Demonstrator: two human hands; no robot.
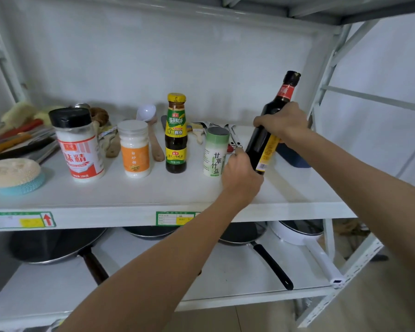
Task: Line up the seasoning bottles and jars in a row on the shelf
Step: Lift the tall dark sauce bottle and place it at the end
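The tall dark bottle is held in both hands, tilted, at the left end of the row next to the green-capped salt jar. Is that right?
Not quite. The head view shows the tall dark bottle at the right end of the row, beside the salt jar. The left hand and right hand do hold it tilted.

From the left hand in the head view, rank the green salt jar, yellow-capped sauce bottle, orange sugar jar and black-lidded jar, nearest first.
Left hand:
1. Green salt jar, right beside it.
2. Yellow-capped sauce bottle, next leftward.
3. Orange sugar jar, farther left.
4. Black-lidded jar, far left.
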